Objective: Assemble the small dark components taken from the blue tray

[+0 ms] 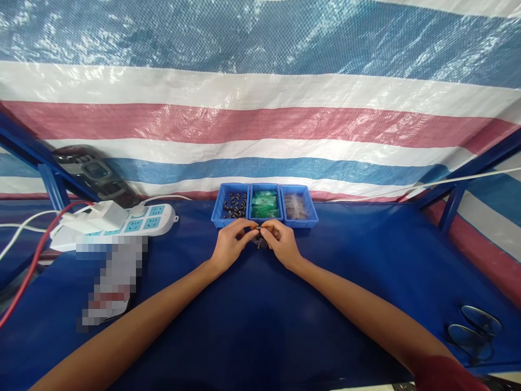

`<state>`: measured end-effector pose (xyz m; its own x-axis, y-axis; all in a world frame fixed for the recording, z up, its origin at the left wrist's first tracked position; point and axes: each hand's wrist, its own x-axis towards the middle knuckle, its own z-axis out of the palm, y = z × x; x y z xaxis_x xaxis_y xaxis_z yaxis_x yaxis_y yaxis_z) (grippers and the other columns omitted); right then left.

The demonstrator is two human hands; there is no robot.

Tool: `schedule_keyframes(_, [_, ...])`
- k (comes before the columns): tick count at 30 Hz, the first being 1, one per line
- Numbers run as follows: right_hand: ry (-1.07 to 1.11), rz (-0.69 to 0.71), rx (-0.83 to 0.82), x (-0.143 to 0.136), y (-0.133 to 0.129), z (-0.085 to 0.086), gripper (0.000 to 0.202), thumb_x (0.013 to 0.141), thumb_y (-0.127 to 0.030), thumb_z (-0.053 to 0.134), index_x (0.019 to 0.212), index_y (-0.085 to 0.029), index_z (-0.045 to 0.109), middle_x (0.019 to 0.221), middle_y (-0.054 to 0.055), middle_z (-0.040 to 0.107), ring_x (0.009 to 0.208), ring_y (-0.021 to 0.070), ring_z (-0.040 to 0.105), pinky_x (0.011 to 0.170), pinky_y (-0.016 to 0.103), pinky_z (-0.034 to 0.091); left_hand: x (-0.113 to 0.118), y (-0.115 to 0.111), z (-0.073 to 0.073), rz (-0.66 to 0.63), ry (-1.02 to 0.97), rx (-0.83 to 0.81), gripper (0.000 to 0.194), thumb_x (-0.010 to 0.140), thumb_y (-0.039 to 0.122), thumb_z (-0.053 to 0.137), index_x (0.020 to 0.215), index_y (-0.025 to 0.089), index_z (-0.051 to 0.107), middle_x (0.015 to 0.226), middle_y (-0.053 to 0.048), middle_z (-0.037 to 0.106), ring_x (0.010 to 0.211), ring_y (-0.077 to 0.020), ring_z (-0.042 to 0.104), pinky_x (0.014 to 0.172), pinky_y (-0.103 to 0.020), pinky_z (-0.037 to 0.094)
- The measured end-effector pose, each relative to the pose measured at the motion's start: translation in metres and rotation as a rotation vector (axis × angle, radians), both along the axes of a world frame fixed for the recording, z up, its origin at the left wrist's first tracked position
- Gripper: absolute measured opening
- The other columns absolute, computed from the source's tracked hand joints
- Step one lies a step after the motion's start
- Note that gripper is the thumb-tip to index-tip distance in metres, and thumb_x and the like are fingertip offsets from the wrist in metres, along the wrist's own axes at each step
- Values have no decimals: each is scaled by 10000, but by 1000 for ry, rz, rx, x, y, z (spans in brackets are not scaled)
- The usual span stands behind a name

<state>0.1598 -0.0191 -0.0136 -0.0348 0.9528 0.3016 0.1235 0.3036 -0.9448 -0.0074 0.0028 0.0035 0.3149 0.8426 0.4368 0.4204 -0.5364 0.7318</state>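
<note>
My left hand (228,248) and my right hand (284,245) meet just in front of the bins, fingertips pinched together. Between them is a small dark part (258,230), mostly covered by the fingers, so its exact kind is unclear. Below the fingertips lie a few dark small pieces (260,243) on the blue table (252,320). Directly behind the hands stand three blue bins. The left bin (215,217) holds many small dark pieces that look like screws. Green packets (265,206) fill the middle bin, and clear plastic packets (296,207) lie in the right bin.
A white power strip (165,220) with plugged-in adapters and cables sits at the left. Nearby are a dark bottle-like object (97,174) and a blurred-out item (116,277). Glasses (474,331) rest at the right front. Striped sheeting (260,125) hangs behind.
</note>
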Motion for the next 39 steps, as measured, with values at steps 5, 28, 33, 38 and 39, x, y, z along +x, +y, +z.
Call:
schedule_keyframes(5, [-22,-9,10,0,0,0,185,877,-336,537,861,-166,609,581,-37,499,471,96,449,468,215,358,0,-1,2,-4,-5,-7,230,846,398,601,915,192,677,846,-23,672,527,-91,523,559,-234,480])
schedule_keyframes(28, [-44,-24,-6,1,-1,0,251,902,-385,503,827,-168,604,546,-38,470,478,106,435,497,228,361,-1,-4,-2,63,22,-32,261,839,394,595,981,192,679,776,-2,701,486,-81,535,581,-223,490])
schedule_keyframes(33, [-41,-29,-1,0,0,0,262,901,-390,501,820,-166,611,546,-37,476,475,103,437,493,226,364,0,-2,-2,60,15,-35,274,851,405,579,981,187,682,777,-13,707,482,-89,538,550,-225,491])
schedule_keyframes(38, [-49,-33,-12,0,0,2,288,895,-419,502,821,-164,615,541,-35,482,478,108,445,494,228,378,-1,-2,-2,48,-3,-39,263,853,399,579,984,194,678,810,-19,709,488,-93,541,529,-224,489])
schedule_keyframes(39, [-49,-31,-14,0,-1,2,288,894,-419,504,821,-164,615,544,-33,484,480,108,448,494,228,379,-1,-2,-2,46,-1,-39,260,853,394,579,989,196,677,813,-19,709,488,-92,541,529,-223,488])
